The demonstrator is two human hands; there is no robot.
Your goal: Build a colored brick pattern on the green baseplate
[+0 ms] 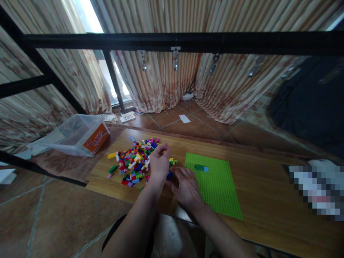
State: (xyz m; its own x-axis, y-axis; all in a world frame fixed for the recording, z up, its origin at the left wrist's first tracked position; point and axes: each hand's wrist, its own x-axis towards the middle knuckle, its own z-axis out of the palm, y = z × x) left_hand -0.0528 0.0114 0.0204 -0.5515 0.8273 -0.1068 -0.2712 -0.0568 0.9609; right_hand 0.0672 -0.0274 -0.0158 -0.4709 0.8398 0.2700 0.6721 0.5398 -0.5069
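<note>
A pile of small coloured bricks lies on the wooden table. My left hand reaches over the right side of the pile with its fingers curled down among the bricks; what they grip is hidden. My right hand rests beside it at the left edge of a green baseplate, fingers bent toward a blue brick between the two hands. A green and blue brick piece sits on the baseplate near its far edge.
A clear plastic tub with an orange label lies tipped on the floor left of the table. A black metal frame crosses overhead. Curtains hang behind. Papers lie on the tiled floor. A blurred patch is at the right edge.
</note>
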